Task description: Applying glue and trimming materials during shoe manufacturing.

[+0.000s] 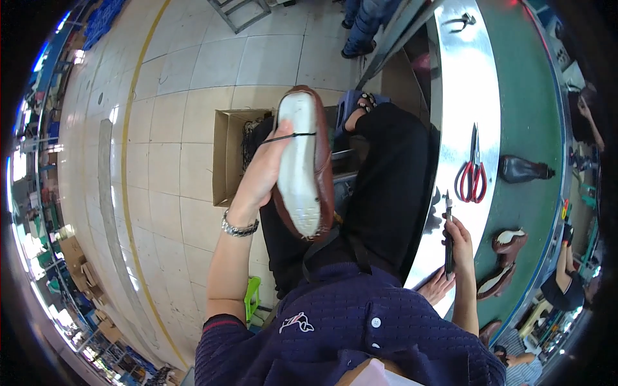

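Observation:
My left hand [262,168] is wrapped round the side of a brown leather shoe upper [327,186], holding it up over my lap. Its pale bottom [297,174] faces me, with a thin black cord [297,134] running across it by my thumb. Rough edges show at the lower end. On the right, my right hand [459,237] grips a slim black tool [449,248] with a narrow metal tip, over the shiny metal bench [473,83]; its exact kind is unclear. Just beyond that hand lie scissors [473,177] with red handles.
Pincers [461,24] lie at the bench's far end. Alongside runs a green belt [524,116] carrying a dark shoe form [524,169] and brown shoe pieces [508,244]. A cardboard box [225,157] stands by my left leg. Another person's legs [368,26] are ahead.

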Demonstrator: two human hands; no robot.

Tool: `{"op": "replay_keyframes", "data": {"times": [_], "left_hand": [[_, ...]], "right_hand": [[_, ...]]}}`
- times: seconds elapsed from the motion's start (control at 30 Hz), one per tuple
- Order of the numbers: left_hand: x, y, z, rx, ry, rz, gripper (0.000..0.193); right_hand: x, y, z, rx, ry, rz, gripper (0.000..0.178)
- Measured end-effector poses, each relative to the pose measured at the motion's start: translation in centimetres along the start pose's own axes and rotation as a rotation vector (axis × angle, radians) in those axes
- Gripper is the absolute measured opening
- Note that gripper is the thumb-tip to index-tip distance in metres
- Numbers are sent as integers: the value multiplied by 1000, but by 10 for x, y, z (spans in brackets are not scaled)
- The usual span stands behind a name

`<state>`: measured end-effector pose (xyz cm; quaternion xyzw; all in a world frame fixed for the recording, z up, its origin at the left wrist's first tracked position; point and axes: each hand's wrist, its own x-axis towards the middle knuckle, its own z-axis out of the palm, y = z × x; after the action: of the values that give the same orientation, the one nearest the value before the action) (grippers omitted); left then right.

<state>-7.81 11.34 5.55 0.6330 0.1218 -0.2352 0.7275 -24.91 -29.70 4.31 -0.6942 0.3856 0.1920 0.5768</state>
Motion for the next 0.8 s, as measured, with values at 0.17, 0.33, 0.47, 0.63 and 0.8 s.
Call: {"op": "replay_keyframes", "data": {"times": [0.17,0.33,0.47,0.63,0.8], "left_hand": [[1,21,22,-10,23,43,66],[23,22,7,485,155,325,66],[44,28,10,-103,-36,377,54],[44,29,14,-71,-51,360,38],[45,27,13,13,-1,457,37]], "right_hand": [[-28,-100,52,308,-423,36,67],[-29,-196,112,-57,-723,-129,78],[-34,-243,161,-79,-854,-69,79],[-18,-255,188,-191,-874,21,68],[-16,-279,200,-266,-814,114,67]]}}
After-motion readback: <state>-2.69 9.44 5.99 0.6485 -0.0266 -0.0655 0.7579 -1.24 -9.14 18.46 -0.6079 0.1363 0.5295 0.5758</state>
